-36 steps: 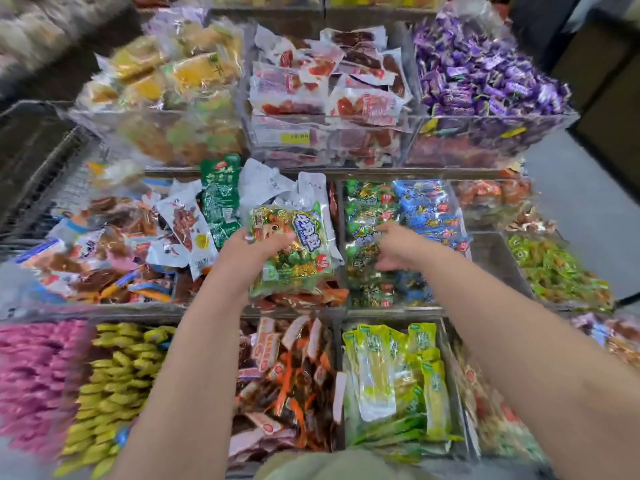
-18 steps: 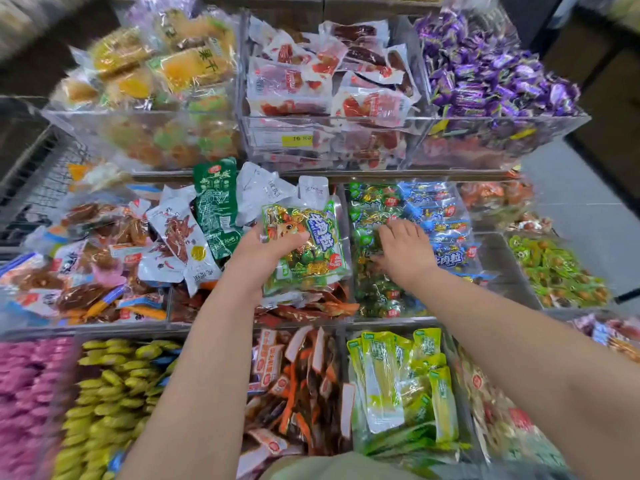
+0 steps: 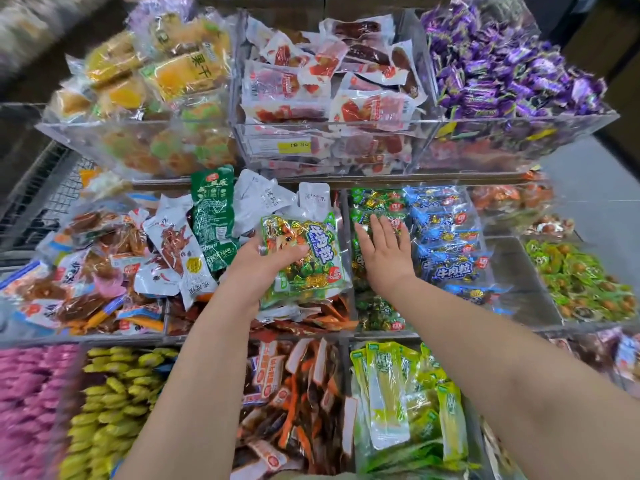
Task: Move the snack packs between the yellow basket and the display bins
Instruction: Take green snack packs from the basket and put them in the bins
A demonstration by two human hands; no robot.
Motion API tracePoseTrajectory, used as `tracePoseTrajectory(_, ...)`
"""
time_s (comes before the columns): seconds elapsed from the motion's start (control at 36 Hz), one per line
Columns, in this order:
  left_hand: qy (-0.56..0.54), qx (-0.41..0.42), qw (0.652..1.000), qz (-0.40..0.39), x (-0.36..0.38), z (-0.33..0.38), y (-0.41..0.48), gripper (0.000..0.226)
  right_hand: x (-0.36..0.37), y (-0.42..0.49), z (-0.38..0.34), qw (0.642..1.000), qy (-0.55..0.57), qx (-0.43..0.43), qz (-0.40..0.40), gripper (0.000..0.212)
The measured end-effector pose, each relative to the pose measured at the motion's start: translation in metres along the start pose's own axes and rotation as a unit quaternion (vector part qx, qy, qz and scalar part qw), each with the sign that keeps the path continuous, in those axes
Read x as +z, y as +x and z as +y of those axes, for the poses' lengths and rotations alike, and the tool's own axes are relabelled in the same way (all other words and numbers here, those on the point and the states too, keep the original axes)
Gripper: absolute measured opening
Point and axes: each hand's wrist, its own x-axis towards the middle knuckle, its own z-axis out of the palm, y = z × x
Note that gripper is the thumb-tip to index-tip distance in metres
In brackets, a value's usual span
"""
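— What is the left hand [image 3: 256, 268] doing?
— It is gripping a green pack [image 3: 304, 265], with the thumb lying across the front and the fingers curling underneath.
— How is the pack looking?
— It is showing a cartoon animal, white lettering on blue and a round red sticker. Gold and green wrapped sweets are shining through the clear part.
— Where is it sitting?
— In the middle row, above the brown and orange packets [image 3: 311, 320].
— And the right hand [image 3: 384, 251]?
— It is lying flat, fingers straight and slightly spread, holding nothing. It is over the stack of matching green packs [image 3: 377, 202], beside the blue packs [image 3: 446, 220].
— What is changing?
— A second ago those fingers were curling down into the bin. Now they are stretching further back. The held pack is staying about where it was.
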Motion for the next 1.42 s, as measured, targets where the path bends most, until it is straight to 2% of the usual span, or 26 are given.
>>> tracePoseTrajectory(0.08,0.004,-0.002,1.000,-0.009,0.006,0.000,-0.002,0.116,0.001,-0.001,0.003,1.000,0.019,-0.005,-0.006,0.102)
tracePoseTrajectory(0.19,-0.004,-0.011,1.000,-0.022,0.014,0.000,-0.006,0.124,-0.011,-0.008,0.015,0.995,0.071,-0.034,-0.056,0.112)
tracePoseTrajectory(0.28,-0.012,-0.008,1.000,-0.025,0.020,0.000,-0.008,0.134,-0.030,-0.025,0.017,0.973,0.229,0.004,-0.025,0.100)
tracePoseTrajectory(0.31,-0.011,-0.008,1.000,-0.024,0.022,-0.001,-0.008,0.136,-0.039,-0.032,0.019,0.949,0.313,0.027,0.006,0.087)
tracePoseTrajectory(0.36,-0.005,-0.004,1.000,-0.025,0.024,-0.002,-0.010,0.142,-0.054,-0.043,0.021,0.870,0.487,0.074,0.037,0.053)
tracePoseTrajectory(0.39,-0.003,0.001,1.000,-0.026,0.026,-0.003,-0.010,0.145,-0.061,-0.049,0.022,0.809,0.579,0.096,0.018,0.039)
tracePoseTrajectory(0.44,-0.006,0.006,0.999,-0.031,0.031,-0.004,-0.012,0.145,-0.071,-0.058,0.022,0.648,0.749,0.122,-0.057,0.023)
tracePoseTrajectory(0.47,-0.009,0.004,0.999,-0.032,0.035,-0.005,-0.012,0.139,-0.073,-0.061,0.021,0.601,0.786,0.113,-0.088,0.025)
tracePoseTrajectory(0.5,-0.009,0.001,0.999,-0.033,0.039,-0.007,-0.013,0.132,-0.073,-0.063,0.020,0.611,0.779,0.092,-0.107,0.037)
tracePoseTrajectory(0.56,0.002,-0.004,0.999,-0.036,0.047,-0.009,-0.012,0.121,-0.071,-0.066,0.019,0.693,0.711,0.064,-0.103,0.067)
tracePoseTrajectory(0.58,0.010,-0.002,0.999,-0.039,0.049,-0.010,-0.012,0.122,-0.072,-0.066,0.022,0.713,0.693,0.058,-0.088,0.070)
tracePoseTrajectory(0.67,0.018,0.009,0.999,-0.037,0.052,-0.008,-0.013,0.132,-0.083,-0.067,0.046,0.717,0.694,0.050,-0.049,0.043)
tracePoseTrajectory(0.75,0.005,0.017,1.000,0.007,0.045,-0.012,-0.007,0.109,-0.094,-0.069,0.086,0.737,0.673,0.065,0.007,0.030)
tracePoseTrajectory(0.78,0.003,0.017,1.000,0.022,0.042,-0.012,-0.005,0.100,-0.096,-0.071,0.097,0.754,0.654,0.064,0.025,0.025)
tracePoseTrajectory(0.83,-0.003,0.011,0.999,0.045,0.035,-0.013,-0.002,0.090,-0.097,-0.072,0.111,0.816,0.573,0.070,0.026,0.036)
tracePoseTrajectory(0.89,-0.009,0.012,0.998,0.061,0.031,-0.012,0.000,0.086,-0.094,-0.068,0.109,0.893,0.447,0.044,-0.018,0.053)
tracePoseTrajectory(0.94,-0.012,0.018,0.997,0.076,0.029,-0.010,0.000,0.085,-0.086,-0.062,0.092,0.945,0.323,-0.013,-0.055,0.052)
tracePoseTrajectory(1.0,-0.010,0.021,0.996,0.084,0.030,-0.008,-0.002,0.086,-0.071,-0.053,0.069,0.974,0.209,-0.051,-0.063,0.043)
tracePoseTrajectory(1.11,0.006,0.031,0.997,0.074,0.028,-0.009,-0.005,0.081,-0.039,-0.042,0.034,0.990,0.084,-0.110,-0.027,0.038)
tracePoseTrajectory(1.19,0.021,0.034,0.997,0.060,0.025,-0.013,-0.008,0.077,-0.016,-0.046,0.029,0.985,0.050,-0.162,0.032,0.045)
tracePoseTrajectory(1.25,0.033,0.035,0.997,0.063,0.023,-0.017,-0.009,0.077,-0.001,-0.053,0.032,0.984,0.059,-0.163,0.051,0.055)
tracePoseTrajectory(1.31,0.032,0.030,0.997,0.065,0.022,-0.021,-0.009,0.075,0.009,-0.058,0.035,0.985,0.056,-0.157,0.036,0.072)
tracePoseTrajectory(1.36,0.023,0.024,0.998,0.059,0.023,-0.024,-0.008,0.073,0.009,-0.057,0.033,0.989,0.022,-0.147,0.018,0.097)
tracePoseTrajectory(1.42,0.020,0.021,0.998,0.054,0.025,-0.025,-0.007,0.072,0.007,-0.052,0.028,0.991,-0.020,-0.133,0.015,0.107)
